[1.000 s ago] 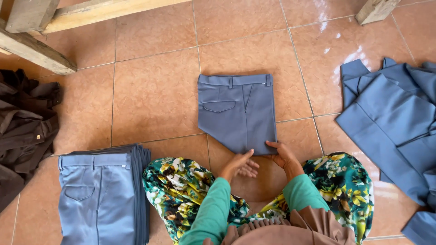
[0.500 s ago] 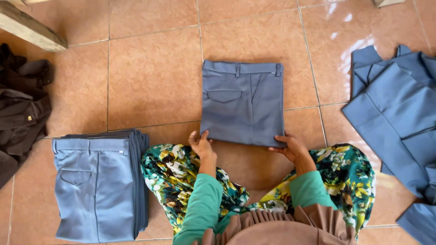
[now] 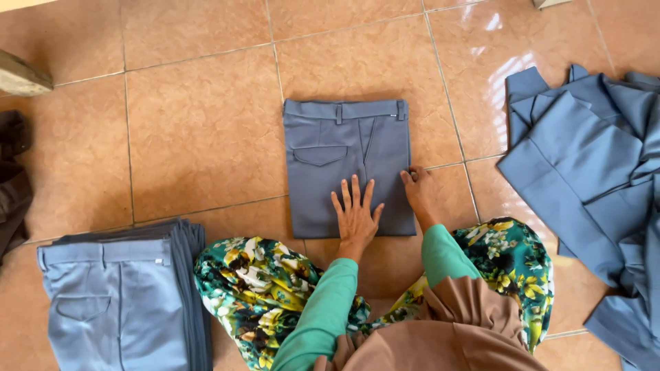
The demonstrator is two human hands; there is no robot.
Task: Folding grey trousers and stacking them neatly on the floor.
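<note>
Folded grey-blue cloth trousers on tiled floor: left hand flat, fingers spread, on top; right hand pinching right edge.

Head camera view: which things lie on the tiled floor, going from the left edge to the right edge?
Dark brown garment → stack of folded grey-blue trousers → single folded grey trousers, left hand flat on them, right hand at their right edge → heap of unfolded blue garments.

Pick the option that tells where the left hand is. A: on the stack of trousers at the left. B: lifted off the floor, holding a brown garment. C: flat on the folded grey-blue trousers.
C: the left hand lies palm down, fingers spread, on the folded grey-blue trousers.
</note>
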